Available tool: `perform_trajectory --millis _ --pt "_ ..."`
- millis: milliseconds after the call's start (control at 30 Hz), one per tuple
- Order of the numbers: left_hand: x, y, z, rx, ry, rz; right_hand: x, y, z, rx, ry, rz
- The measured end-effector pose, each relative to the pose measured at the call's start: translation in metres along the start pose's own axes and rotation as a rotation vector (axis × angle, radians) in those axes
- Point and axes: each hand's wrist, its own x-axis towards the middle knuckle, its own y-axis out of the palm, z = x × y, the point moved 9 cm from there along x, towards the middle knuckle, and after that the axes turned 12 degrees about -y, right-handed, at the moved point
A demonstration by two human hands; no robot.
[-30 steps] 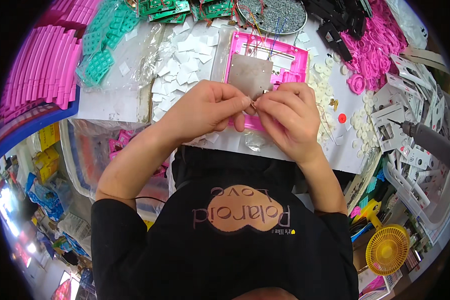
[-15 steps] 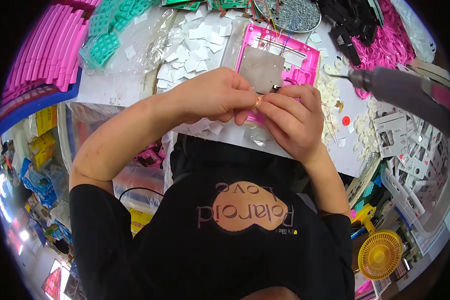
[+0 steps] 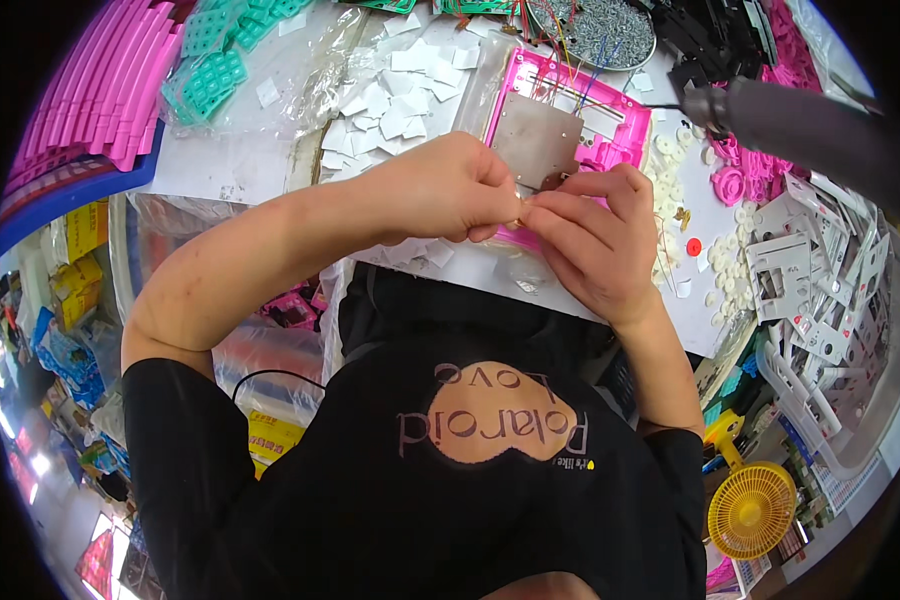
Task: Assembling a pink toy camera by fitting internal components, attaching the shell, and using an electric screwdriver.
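A pink plastic casing [image 3: 625, 135] lies in front of me, with a grey metal plate [image 3: 536, 140] set in it and thin coloured wires running off its far side. My left hand [image 3: 460, 190] and my right hand [image 3: 595, 225] meet over the casing's near edge. The fingers of both are pinched together, tip to tip. Between them shows a tiny brassy piece [image 3: 517, 222], mostly covered by the fingertips and too small to name. A small dark part at the plate's near corner is partly hidden by my right hand.
White paper squares [image 3: 400, 105] lie left of the casing; pale round plastic pieces [image 3: 730, 265] lie right. A dark power screwdriver [image 3: 770, 115] hangs in from the right. A round tray of screws [image 3: 605, 35] stands behind. Pink shells [image 3: 95, 85] are stacked far left.
The view has shifted slightly. Both hands stay pinched together at the casing's near edge, with only small finger movement. The screwdriver appears higher in the picture.
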Motion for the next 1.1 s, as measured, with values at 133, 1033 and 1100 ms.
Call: perform_trajectory --millis 133,1033,1100 --pt "-0.005 0.0 -0.004 0.074 0.022 -0.082 -0.001 -0.001 0.001 0.006 -0.001 -0.008" --pt "-0.043 0.011 -0.03 0.224 0.512 -0.488 -0.015 -0.011 -0.012 0.16 0.445 -0.182" --pt "-0.041 0.011 -0.025 0.206 0.524 -0.507 -0.013 -0.013 -0.006 0.091 0.402 -0.204"
